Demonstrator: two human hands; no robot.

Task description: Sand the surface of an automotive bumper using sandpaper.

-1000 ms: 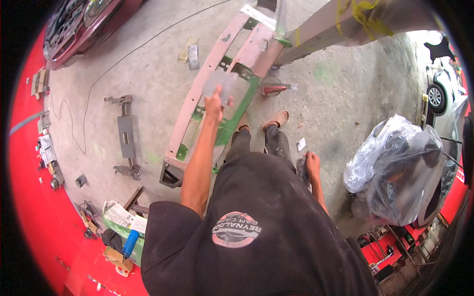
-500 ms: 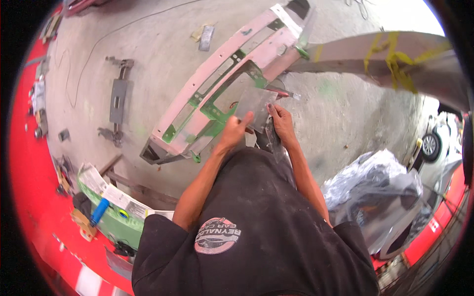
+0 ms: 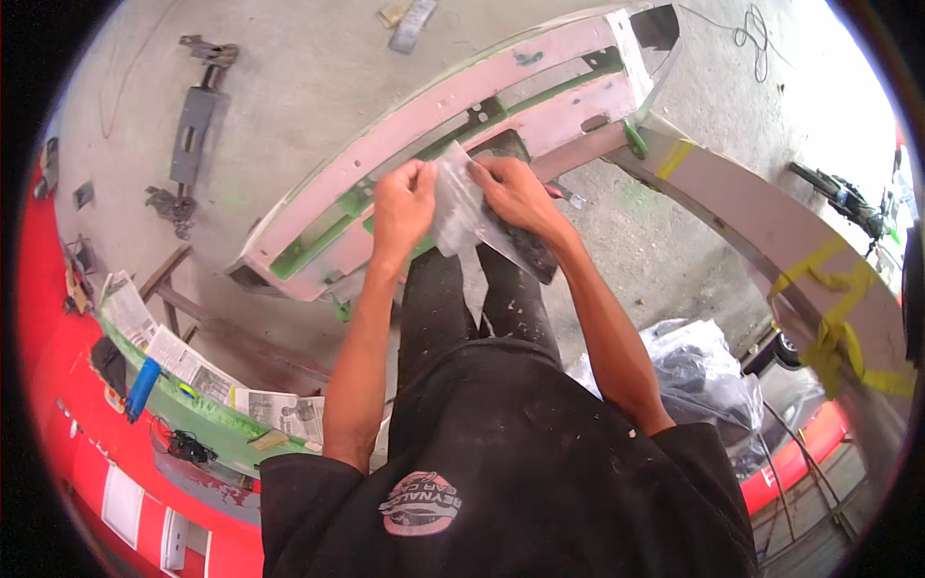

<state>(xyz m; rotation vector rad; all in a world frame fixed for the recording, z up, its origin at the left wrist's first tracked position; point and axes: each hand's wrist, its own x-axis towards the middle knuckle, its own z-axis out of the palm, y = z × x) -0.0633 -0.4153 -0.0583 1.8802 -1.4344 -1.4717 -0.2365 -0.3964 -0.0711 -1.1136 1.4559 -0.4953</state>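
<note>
A thin, creased grey sheet [image 3: 457, 204] is stretched between my two hands, above my thighs. My left hand [image 3: 403, 204] pinches its left edge between thumb and fingers. On the other side my right hand [image 3: 520, 197] is closed on the upper right edge. A darker part [image 3: 530, 252] shows below the right hand, and a pale pointed strip hangs between my legs. Whether these are one piece I cannot tell. Just beyond the hands lies a pink and green car bumper [image 3: 385, 152] with long openings, running from lower left to upper right.
A long curved panel [image 3: 718, 183] with yellow tape extends rightward. At left are a grey metal bracket [image 3: 193, 135] and a green panel [image 3: 217, 419] with newspaper [image 3: 188, 366] and a blue cylinder [image 3: 143, 387]. Clear plastic sheeting [image 3: 694, 371] lies at right; a cable [image 3: 753, 39] lies far right.
Both hands have moved up and left in view, and the sheet between them is now creased and narrower. My view has shifted, showing more of my legs and the taped panel.
</note>
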